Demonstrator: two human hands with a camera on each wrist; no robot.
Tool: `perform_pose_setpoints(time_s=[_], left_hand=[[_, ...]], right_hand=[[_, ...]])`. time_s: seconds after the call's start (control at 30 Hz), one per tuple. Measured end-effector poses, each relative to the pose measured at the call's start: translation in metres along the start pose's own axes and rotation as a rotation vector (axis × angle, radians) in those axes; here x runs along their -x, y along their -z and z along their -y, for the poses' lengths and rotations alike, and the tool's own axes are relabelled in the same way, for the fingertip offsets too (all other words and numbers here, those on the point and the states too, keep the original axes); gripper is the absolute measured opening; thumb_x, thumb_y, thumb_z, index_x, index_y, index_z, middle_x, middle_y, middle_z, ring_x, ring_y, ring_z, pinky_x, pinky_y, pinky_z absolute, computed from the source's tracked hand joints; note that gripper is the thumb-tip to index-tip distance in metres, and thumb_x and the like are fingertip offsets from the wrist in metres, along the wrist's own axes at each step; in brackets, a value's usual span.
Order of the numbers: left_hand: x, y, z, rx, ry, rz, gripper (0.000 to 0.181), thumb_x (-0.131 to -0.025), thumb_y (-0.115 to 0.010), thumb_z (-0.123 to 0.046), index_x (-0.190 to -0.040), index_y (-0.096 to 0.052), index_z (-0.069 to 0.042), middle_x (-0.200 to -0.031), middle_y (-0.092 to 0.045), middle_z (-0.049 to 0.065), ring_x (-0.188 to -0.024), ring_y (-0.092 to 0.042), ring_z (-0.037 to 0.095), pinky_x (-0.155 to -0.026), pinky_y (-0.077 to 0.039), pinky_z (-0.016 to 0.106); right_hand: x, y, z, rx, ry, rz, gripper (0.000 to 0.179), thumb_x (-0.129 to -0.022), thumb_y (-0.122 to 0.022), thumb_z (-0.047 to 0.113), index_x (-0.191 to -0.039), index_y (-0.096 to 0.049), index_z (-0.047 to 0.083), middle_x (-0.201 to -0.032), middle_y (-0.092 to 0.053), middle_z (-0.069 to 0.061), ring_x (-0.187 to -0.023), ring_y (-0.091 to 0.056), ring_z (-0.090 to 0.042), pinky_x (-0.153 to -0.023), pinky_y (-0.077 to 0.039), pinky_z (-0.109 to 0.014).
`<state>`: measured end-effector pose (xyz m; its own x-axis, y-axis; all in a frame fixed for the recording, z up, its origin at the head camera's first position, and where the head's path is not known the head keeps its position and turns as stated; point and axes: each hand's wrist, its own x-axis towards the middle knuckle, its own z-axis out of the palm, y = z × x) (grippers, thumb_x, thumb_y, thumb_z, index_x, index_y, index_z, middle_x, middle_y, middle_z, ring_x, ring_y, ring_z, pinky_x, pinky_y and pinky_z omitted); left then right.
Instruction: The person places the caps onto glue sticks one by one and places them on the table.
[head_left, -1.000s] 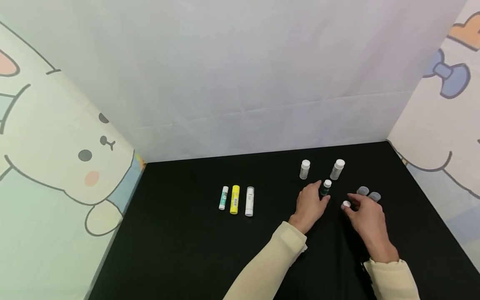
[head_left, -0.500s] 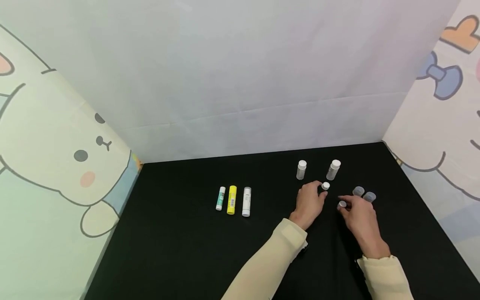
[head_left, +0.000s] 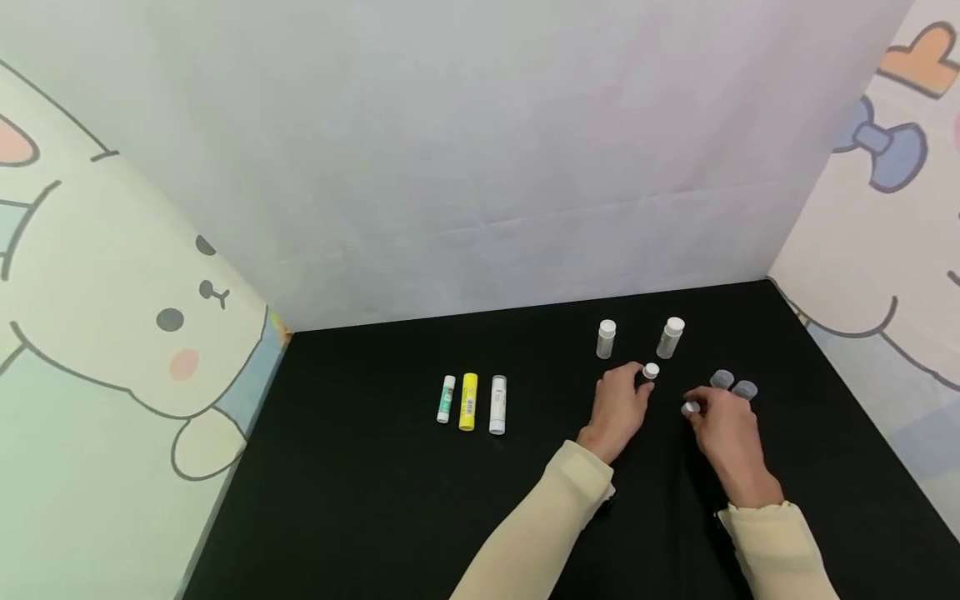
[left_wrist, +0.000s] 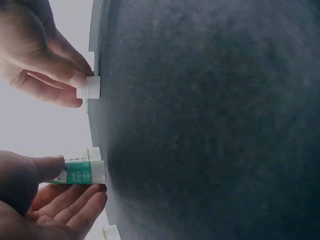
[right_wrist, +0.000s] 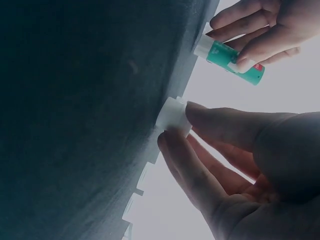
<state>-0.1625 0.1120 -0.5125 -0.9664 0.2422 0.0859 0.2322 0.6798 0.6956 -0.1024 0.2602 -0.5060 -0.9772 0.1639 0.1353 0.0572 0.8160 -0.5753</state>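
Observation:
My left hand (head_left: 618, 408) holds an upright green and white glue stick (left_wrist: 80, 172) between thumb and fingers, its white base down at the table. From above, mostly the white top of that stick shows. To its right, my right hand (head_left: 727, 429) pinches a small white cap (right_wrist: 172, 116) between thumb and fingertips, low over the black table. The cap is apart from the glue stick. Just behind the left hand stand two upright whitish glue sticks, one at the left (head_left: 606, 340) and one at the right (head_left: 671, 338).
Two translucent caps (head_left: 722, 379) (head_left: 745, 390) sit just beyond the right hand. Left of the hands, a green and white glue stick (head_left: 446, 399), a yellow one (head_left: 468, 402) and a white one (head_left: 498, 405) lie in a row. A pale cloth wall (head_left: 480, 167) closes the back.
The left hand's fingers have closed in around the green glue stick, which now shows less of its side from above. The right hand keeps the cap, which has turned a little in its fingers.

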Motion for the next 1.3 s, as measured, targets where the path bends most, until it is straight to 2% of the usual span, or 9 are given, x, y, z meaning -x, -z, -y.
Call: perform_pose_setpoints(time_s=[0.27,0.57,0.83,0.93,1.17,1.3], left_hand=[[0.002,0.003,0.0,0.031,0.006,-0.004,0.017,-0.101,-0.074,-0.017,-0.118,-0.076,-0.013,-0.11,-0.077,-0.003,-0.089,-0.069,0.002,-0.074,-0.051,0.014],[0.013,0.012,0.004,0.018,-0.019,-0.009,0.018,-0.101,-0.075,-0.018,-0.119,-0.076,-0.012,-0.104,-0.072,-0.002,-0.092,-0.068,0.004,-0.079,-0.052,0.016],[0.02,0.022,0.006,0.0,-0.04,-0.063,0.018,-0.101,-0.074,-0.017,-0.117,-0.076,-0.011,-0.104,-0.072,-0.001,-0.093,-0.069,0.008,-0.082,-0.054,0.02],[0.021,0.026,0.005,0.042,-0.033,-0.068,0.017,-0.101,-0.074,-0.016,-0.117,-0.076,-0.01,-0.103,-0.073,-0.001,-0.089,-0.069,0.004,-0.077,-0.053,0.017],[0.026,0.037,0.01,0.105,0.003,-0.075,0.014,-0.102,-0.073,-0.013,-0.115,-0.076,-0.011,-0.1,-0.076,-0.001,-0.078,-0.064,-0.001,-0.067,-0.05,0.014],[0.03,0.04,0.014,0.12,0.023,-0.072,0.013,-0.101,-0.073,-0.012,-0.114,-0.076,-0.009,-0.098,-0.075,0.0,-0.075,-0.062,-0.001,-0.066,-0.049,0.014]], right_hand=[[0.0,0.0,-0.002,-0.021,-0.01,-0.048,0.012,-0.089,-0.073,-0.007,-0.1,-0.074,-0.01,-0.089,-0.072,-0.028,-0.074,-0.068,-0.04,-0.069,-0.052,-0.061],[0.004,0.001,0.007,-0.052,-0.027,-0.081,0.012,-0.092,-0.074,-0.003,-0.102,-0.075,-0.009,-0.093,-0.074,-0.028,-0.08,-0.07,-0.041,-0.07,-0.052,-0.059],[0.002,0.002,0.016,-0.075,-0.005,-0.092,0.014,-0.094,-0.074,-0.003,-0.106,-0.075,-0.009,-0.097,-0.074,-0.03,-0.084,-0.072,-0.043,-0.072,-0.052,-0.061],[0.001,0.003,0.017,-0.068,0.006,-0.106,0.014,-0.093,-0.075,-0.004,-0.105,-0.075,-0.009,-0.096,-0.075,-0.03,-0.084,-0.072,-0.044,-0.071,-0.052,-0.059],[0.0,0.001,0.022,-0.081,-0.001,-0.091,0.015,-0.094,-0.075,-0.002,-0.107,-0.075,-0.008,-0.098,-0.074,-0.03,-0.083,-0.072,-0.041,-0.064,-0.052,-0.044],[0.001,-0.002,0.026,-0.083,0.003,-0.101,0.015,-0.093,-0.075,-0.003,-0.107,-0.076,-0.007,-0.098,-0.075,-0.029,-0.086,-0.073,-0.042,-0.069,-0.055,-0.052]])
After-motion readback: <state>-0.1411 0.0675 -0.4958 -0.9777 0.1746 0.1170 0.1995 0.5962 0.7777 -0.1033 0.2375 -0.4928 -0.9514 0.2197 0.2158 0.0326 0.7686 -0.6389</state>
